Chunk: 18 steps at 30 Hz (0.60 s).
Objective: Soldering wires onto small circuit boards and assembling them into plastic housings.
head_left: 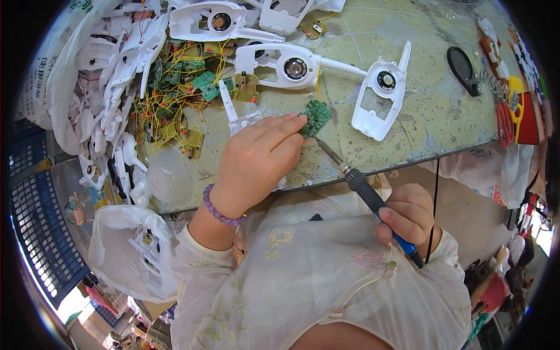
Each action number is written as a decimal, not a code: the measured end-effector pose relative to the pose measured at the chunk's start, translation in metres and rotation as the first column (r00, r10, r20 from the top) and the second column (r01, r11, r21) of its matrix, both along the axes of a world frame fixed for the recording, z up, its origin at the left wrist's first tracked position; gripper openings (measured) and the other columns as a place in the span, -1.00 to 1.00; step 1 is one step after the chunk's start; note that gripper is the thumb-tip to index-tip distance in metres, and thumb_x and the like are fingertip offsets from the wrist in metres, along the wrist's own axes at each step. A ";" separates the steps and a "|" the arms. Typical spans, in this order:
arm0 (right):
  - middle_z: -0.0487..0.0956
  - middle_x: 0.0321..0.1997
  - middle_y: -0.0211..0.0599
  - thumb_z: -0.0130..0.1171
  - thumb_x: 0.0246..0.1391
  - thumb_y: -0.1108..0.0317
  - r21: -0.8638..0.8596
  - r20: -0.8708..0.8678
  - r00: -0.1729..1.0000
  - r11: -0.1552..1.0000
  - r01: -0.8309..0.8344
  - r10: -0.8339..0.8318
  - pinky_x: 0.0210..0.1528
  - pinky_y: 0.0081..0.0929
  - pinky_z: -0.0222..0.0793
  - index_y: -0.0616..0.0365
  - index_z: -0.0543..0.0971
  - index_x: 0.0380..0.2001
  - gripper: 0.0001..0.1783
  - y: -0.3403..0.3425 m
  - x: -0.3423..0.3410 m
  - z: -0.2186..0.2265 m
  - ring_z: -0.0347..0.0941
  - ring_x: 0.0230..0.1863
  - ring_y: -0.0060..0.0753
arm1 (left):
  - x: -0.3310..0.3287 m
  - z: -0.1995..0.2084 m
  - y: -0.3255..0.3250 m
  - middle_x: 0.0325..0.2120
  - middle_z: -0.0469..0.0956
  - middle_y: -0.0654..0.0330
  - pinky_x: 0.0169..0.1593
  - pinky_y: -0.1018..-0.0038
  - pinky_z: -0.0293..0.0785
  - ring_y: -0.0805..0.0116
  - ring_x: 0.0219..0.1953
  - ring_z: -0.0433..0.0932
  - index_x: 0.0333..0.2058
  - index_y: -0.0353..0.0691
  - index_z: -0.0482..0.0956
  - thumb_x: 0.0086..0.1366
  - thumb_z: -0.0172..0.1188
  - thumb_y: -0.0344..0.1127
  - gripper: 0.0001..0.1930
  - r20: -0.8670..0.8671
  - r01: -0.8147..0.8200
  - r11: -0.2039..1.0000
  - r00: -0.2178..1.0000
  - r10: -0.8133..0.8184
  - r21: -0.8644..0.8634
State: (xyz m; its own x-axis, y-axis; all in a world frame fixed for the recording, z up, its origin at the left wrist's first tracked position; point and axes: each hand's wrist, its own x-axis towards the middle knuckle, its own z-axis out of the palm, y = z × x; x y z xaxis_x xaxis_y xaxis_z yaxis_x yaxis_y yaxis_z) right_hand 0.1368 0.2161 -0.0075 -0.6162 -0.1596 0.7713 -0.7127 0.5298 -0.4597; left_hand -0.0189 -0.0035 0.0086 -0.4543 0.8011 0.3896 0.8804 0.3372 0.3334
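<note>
My left hand [262,153] is closed over the near-left end of a small green circuit board [317,118], its fingertips pressing on the board's edge. Under that hand a white plastic housing [242,121] shows only in part. In my right hand [408,214] is a soldering iron [367,189] with a black and blue handle, held like a pen. Its metal tip slants up and left to the board's lower edge, where a short bit of reddish wire shows. Whether tip and board touch is too small to tell.
Left of the hands lie a heap of green boards with yellow wires [175,87] and a pile of white plastic parts [102,76]. White housings with round speakers [382,96] lie beyond. Scissors [505,119] and a black oval part [462,67] are at right. A lined bin [131,251] stands lower left.
</note>
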 end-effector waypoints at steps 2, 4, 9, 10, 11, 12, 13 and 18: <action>0.44 -0.55 -0.38 0.29 -0.01 0.34 0.000 -0.003 1.000 1.000 -0.006 0.006 -0.74 -0.57 0.15 0.25 0.52 -0.31 -0.75 0.000 0.000 0.001 0.33 -0.66 -0.46 | 0.000 0.000 0.000 -0.21 0.62 0.20 -0.17 0.39 0.57 0.23 -0.19 0.63 -0.43 -0.24 0.54 -0.04 0.33 -0.50 -0.83 -0.001 -0.006 1.000 1.000 0.006 0.002; 0.44 -0.55 -0.38 0.29 -0.01 0.34 0.000 -0.006 1.000 1.000 -0.012 0.012 -0.74 -0.57 0.15 0.25 0.52 -0.31 -0.75 0.000 0.000 0.001 0.33 -0.66 -0.46 | 0.001 -0.001 0.000 -0.21 0.62 0.20 -0.17 0.39 0.57 0.23 -0.19 0.63 -0.43 -0.24 0.54 -0.05 0.33 -0.50 -0.83 -0.003 -0.012 1.000 1.000 0.012 0.004; 0.43 -0.55 -0.39 0.30 0.00 0.34 0.011 -0.009 1.000 1.000 0.011 -0.011 -0.73 -0.57 0.16 0.25 0.52 -0.30 -0.75 0.000 0.002 -0.001 0.33 -0.66 -0.46 | 0.001 -0.002 0.000 -0.21 0.62 0.20 -0.19 0.39 0.57 0.23 -0.20 0.63 -0.43 -0.24 0.54 -0.05 0.33 -0.50 -0.82 -0.020 -0.005 1.000 1.000 0.005 -0.001; 0.43 -0.55 -0.39 0.30 0.00 0.34 0.011 -0.010 1.000 1.000 0.011 -0.011 -0.73 -0.57 0.16 0.25 0.52 -0.30 -0.75 0.000 0.002 -0.001 0.33 -0.66 -0.46 | 0.001 -0.002 0.000 -0.21 0.62 0.20 -0.19 0.39 0.57 0.23 -0.20 0.63 -0.43 -0.24 0.54 -0.05 0.33 -0.50 -0.82 -0.021 -0.004 1.000 1.000 0.004 -0.001; 0.43 -0.55 -0.39 0.30 -0.01 0.34 0.006 -0.009 1.000 1.000 0.007 -0.007 -0.73 -0.57 0.17 0.25 0.52 -0.30 -0.74 -0.001 0.001 -0.001 0.34 -0.66 -0.46 | 0.001 -0.002 0.001 -0.22 0.62 0.20 -0.19 0.39 0.57 0.23 -0.20 0.63 -0.43 -0.24 0.54 -0.05 0.32 -0.50 -0.83 -0.022 -0.004 1.000 1.000 0.004 -0.003; 0.43 -0.55 -0.39 0.30 -0.01 0.34 0.001 -0.008 1.000 1.000 0.002 -0.002 -0.73 -0.57 0.17 0.25 0.52 -0.30 -0.74 -0.001 0.001 -0.001 0.34 -0.65 -0.46 | 0.001 -0.001 0.001 -0.22 0.62 0.20 -0.19 0.39 0.57 0.23 -0.20 0.63 -0.43 -0.24 0.54 -0.05 0.32 -0.50 -0.83 -0.023 -0.003 1.000 1.000 0.003 -0.005; 0.43 -0.55 -0.39 0.30 -0.01 0.34 0.002 -0.008 1.000 1.000 0.003 -0.003 -0.73 -0.57 0.17 0.25 0.52 -0.30 -0.74 -0.002 0.001 -0.001 0.34 -0.65 -0.46 | 0.001 -0.001 0.001 -0.22 0.62 0.20 -0.19 0.39 0.57 0.23 -0.20 0.63 -0.43 -0.24 0.54 -0.05 0.32 -0.50 -0.83 -0.023 -0.002 1.000 1.000 0.002 -0.004; 0.44 -0.54 -0.39 0.32 -0.03 0.34 0.004 0.006 1.000 1.000 0.013 -0.013 -0.72 -0.56 0.16 0.24 0.52 -0.28 -0.72 -0.003 0.000 -0.001 0.34 -0.65 -0.46 | 0.002 0.000 0.000 -0.21 0.62 0.19 -0.17 0.38 0.57 0.23 -0.19 0.62 -0.42 -0.25 0.53 -0.05 0.32 -0.49 -0.82 -0.024 0.000 1.000 1.000 0.000 -0.010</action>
State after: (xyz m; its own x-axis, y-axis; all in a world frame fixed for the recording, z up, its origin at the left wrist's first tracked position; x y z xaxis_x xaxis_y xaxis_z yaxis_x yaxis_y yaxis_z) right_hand 0.1365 0.2132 -0.0087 -0.6229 -0.1548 0.7668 -0.7031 0.5405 -0.4620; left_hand -0.0172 -0.0034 0.0085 -0.4448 0.8051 0.3924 0.8883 0.3405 0.3082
